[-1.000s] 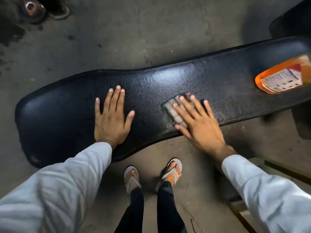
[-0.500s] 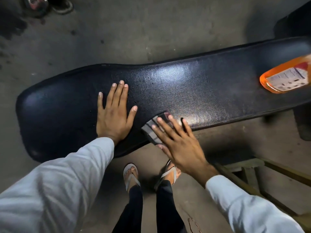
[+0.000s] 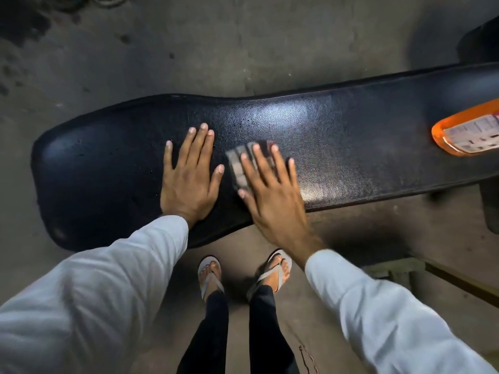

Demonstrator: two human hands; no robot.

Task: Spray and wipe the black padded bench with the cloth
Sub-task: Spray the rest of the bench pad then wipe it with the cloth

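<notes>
- The black padded bench (image 3: 351, 147) lies lengthwise across the view on a stained concrete floor (image 3: 243, 44); its rounded wider end is at the person's left, and the surface has a grained sheen with small droplets near the left hand.
- The left hand (image 3: 189, 182) lies flat on the pad, palm down, fingers straight and slightly spread, thumb out to the right; it grasps nothing.
- The right hand (image 3: 272, 195) lies flat on the cloth (image 3: 239, 166), fingers extended and spread, pressing it against the pad; the fingers are not curled round it. The hand is slightly motion-blurred.
- The cloth is a small folded grey piece, on the bench top just right of the left hand's thumb, nearer the front edge than the back; most of it is hidden under the right fingers.
- An orange bottle (image 3: 467, 133) with a white printed label lies on its side on the pad at the right edge of view, well apart from both hands; its upper part is cut off by the frame.
- Both arms wear white sleeves (image 3: 113, 287).
- The person's feet (image 3: 275, 268), in light flip-flops, stand on the floor just in front of the bench.
</notes>
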